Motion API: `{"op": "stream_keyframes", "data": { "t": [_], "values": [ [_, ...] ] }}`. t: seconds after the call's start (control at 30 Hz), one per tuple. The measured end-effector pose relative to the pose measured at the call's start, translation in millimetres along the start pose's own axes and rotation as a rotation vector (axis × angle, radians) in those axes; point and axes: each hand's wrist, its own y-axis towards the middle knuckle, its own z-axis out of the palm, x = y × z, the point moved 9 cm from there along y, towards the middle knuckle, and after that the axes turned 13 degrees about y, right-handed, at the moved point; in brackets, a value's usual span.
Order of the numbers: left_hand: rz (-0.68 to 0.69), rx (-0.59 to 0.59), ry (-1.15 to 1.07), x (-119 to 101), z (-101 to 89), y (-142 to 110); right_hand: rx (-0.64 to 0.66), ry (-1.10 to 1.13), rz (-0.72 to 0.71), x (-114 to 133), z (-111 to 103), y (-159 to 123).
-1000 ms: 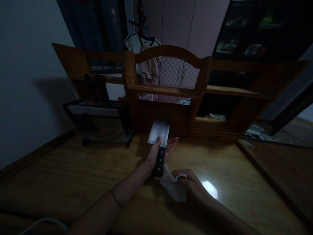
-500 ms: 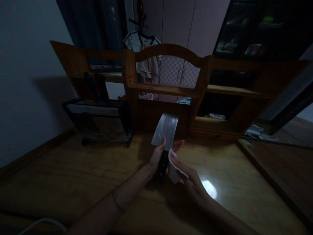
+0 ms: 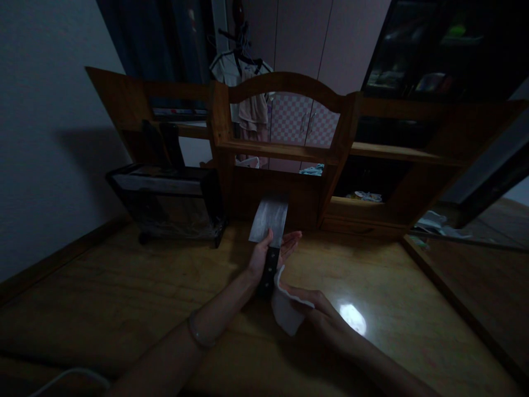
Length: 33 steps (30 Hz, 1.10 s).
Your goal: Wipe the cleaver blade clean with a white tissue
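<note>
Wooden tabletop (image 3: 165,281), pink wardrobe (image 3: 301,44) beyond

Positioned at left on the wooden tabletop (image 3: 119,275): a black-framed holder (image 3: 211,196) with two dark handles (image 3: 172,148) rising from its top. Installed along the far edge: a brown shelf unit (image 3: 279,149) with an arched centre rail (image 3: 285,82) and, at lower right, a drawer (image 3: 363,228). Visible beyond, left to right: a dark blue curtain (image 3: 161,49), hung garments (image 3: 253,107), a pink cabinet (image 3: 300,44) with chequered panels (image 3: 287,118), and a dark cabinet (image 3: 417,52). Routed at lower left: a white cable (image 3: 80,370).
</note>
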Motion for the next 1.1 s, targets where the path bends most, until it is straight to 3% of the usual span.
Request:
{"op": "stream_keyframes", "data": {
  "t": [0.17, 0.37, 0.43, 0.53, 0.67, 0.73, 0.83, 0.93, 1.1],
  "values": [
    [0.007, -0.015, 0.008, -1, 1.5, -3, -0.146, -0.018, 0.115, -16, -25, -7],
    [0.01, -0.033, 0.01, 0, -0.4, -2, -0.031, 0.023, 0.093, -14, -13, -2],
    [0.019, -0.041, 0.019, -1, -0.4, -2, -0.141, 0.001, -0.01, -5, -23, -3],
    [-0.029, -0.019, 0.067, 4, 3.0, -2, -0.318, -0.179, -0.296, 20, -44, -13],
    [-0.097, -0.046, 0.13, 17, 1.2, -2, -0.38, -0.493, -0.56, 42, -49, -23],
    [-0.111, -0.042, 0.139, 21, 2.2, -2, -0.346, -0.617, -0.578, 44, -43, -20],
    [-0.16, 0.075, 0.156, 30, 14.4, -2, -0.193, -0.723, -0.491, 35, -25, -7],
    [-0.173, 0.167, 0.185, 35, 23.3, -3, -0.004, -0.716, -0.393, 25, -4, 1],
    [-0.173, 0.175, 0.235, 35, 17.8, 0, 0.185, -0.642, -0.285, 24, 15, 0]
  ]
}}
